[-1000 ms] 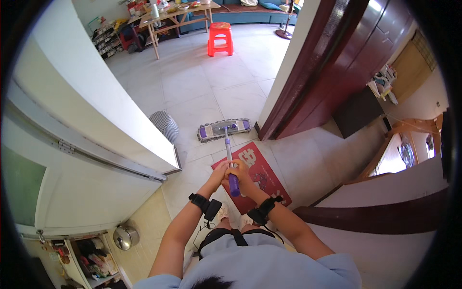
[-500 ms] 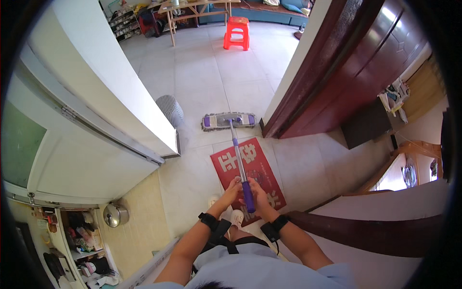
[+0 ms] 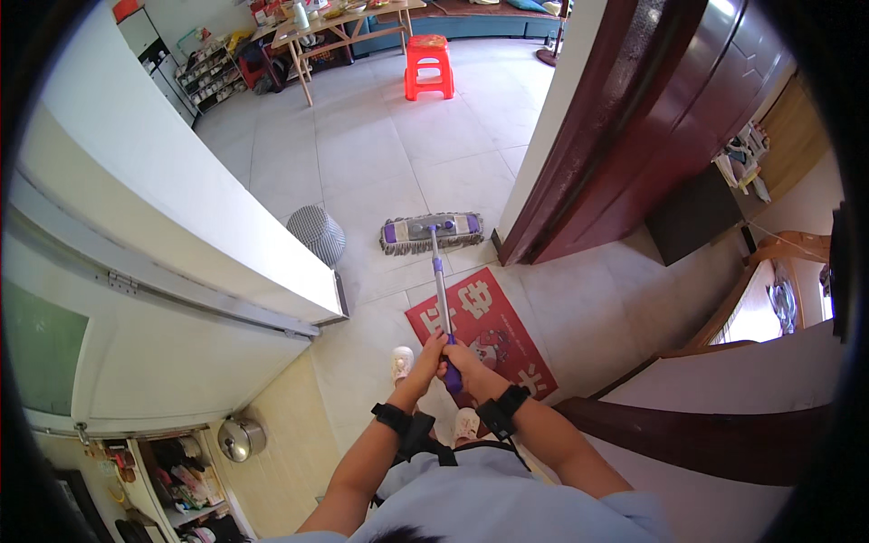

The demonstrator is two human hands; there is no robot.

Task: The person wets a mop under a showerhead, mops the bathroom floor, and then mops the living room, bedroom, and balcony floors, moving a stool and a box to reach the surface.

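A flat mop (image 3: 441, 294) with a silver and purple pole stretches away from me. Its wide grey fringed head (image 3: 432, 233) lies on the tiled floor at the doorway, just beyond a red doormat (image 3: 507, 339). My left hand (image 3: 428, 355) is closed round the pole, where the metal tube meets the purple grip. Close beside it and slightly lower, my right hand (image 3: 464, 365) wraps the purple grip (image 3: 453, 377). The grip's lower end sticks out beneath both hands. Part of the pole crosses above the doormat.
A striped grey bin (image 3: 317, 234) stands by the left wall's end. The dark red door (image 3: 634, 154) is at the right, the white door (image 3: 163, 326) at the left. Farther off are a red stool (image 3: 428, 68) and a wooden table (image 3: 348, 38). A metal pot (image 3: 242, 439) sits lower left.
My hands have moved slightly left and closer together on the grip. The mop's fringe shows more along its near edge. My view has shifted, and one shoe shows farther forward.
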